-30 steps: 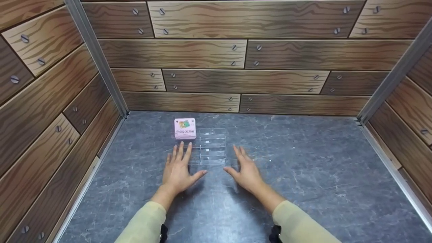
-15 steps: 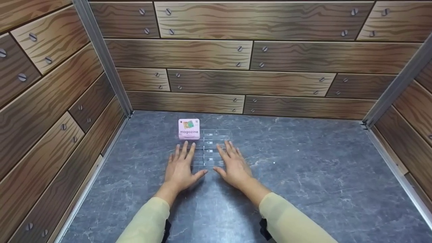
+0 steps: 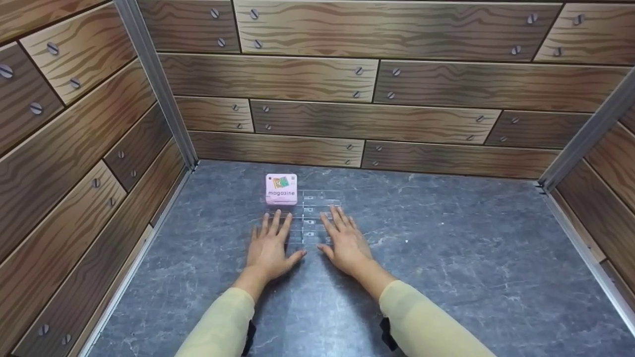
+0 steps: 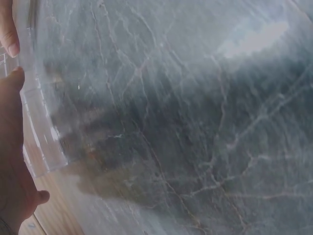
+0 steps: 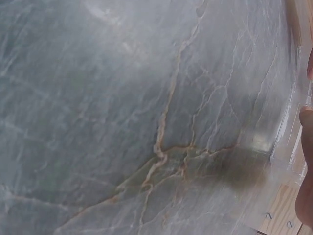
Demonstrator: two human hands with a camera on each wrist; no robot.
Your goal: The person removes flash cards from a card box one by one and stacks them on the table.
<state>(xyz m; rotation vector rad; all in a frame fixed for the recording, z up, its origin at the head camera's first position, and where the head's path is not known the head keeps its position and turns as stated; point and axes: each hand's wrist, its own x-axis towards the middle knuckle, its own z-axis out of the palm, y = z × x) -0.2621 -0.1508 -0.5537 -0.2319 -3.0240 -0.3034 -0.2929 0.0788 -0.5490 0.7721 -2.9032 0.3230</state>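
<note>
A person's left hand [image 3: 270, 254] lay palm down over the near left part of a clear tray [image 3: 308, 216] on the worktop [image 3: 476, 267]. Its grip was wide: the fingers were straight and spread, the thumb stuck out toward the right, and nothing was held. The right hand [image 3: 347, 246] lay palm down over the right part of the tray, its grip likewise wide and holding nothing. Its fingers pointed away from the person and slightly inward. The two thumb tips pointed at each other and were apart. Whether either palm pressed on the tray or merely hovered could not be told.

The tray was transparent and divided into narrow compartments, with one line of dividers running front to back between the hands. A pink box [image 3: 281, 189], marked "magazine", was at the tray's far left corner, just beyond the left fingertips, with its printed face visible. Whether it rested on the tray or beside it could not be told.

Both wrist views caught only part of a hand and of the tray at one edge.

The worktop was grey with a marbled pattern and reflected light near the person. A wall [image 3: 317, 115] printed with wooden planks stood behind it. The person's sleeves [image 3: 221, 320] were pale yellow.
</note>
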